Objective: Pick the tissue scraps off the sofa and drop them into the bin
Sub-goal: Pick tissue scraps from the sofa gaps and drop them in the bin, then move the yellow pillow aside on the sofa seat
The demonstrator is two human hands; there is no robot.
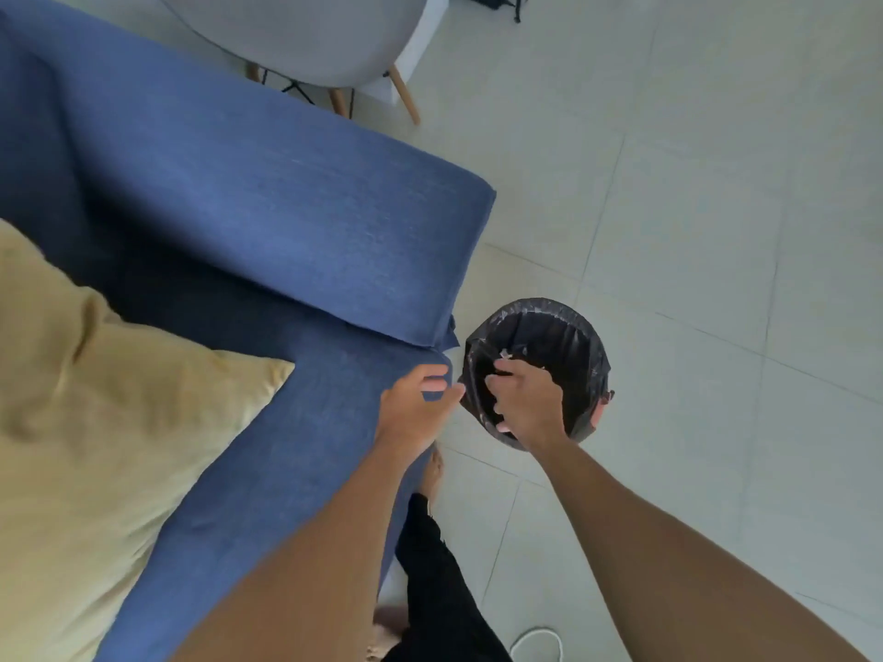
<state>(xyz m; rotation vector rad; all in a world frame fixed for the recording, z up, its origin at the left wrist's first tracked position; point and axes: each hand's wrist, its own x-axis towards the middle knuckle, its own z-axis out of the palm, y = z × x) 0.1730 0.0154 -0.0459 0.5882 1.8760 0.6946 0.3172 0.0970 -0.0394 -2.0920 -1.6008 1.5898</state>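
The small round bin, lined with a black bag, stands on the floor just off the corner of the blue sofa. My right hand hangs over the bin's mouth with its fingers bunched and pointing down. White tissue scraps show at the fingertips, inside the rim. My left hand hovers at the front corner of the sofa seat, fingers loosely curled and apart, holding nothing. No scraps show on the visible sofa fabric.
A yellow cushion lies on the seat at the left. A grey chair with wooden legs stands behind the sofa arm. Pale floor tiles spread to the right. My leg and foot are beside the sofa front.
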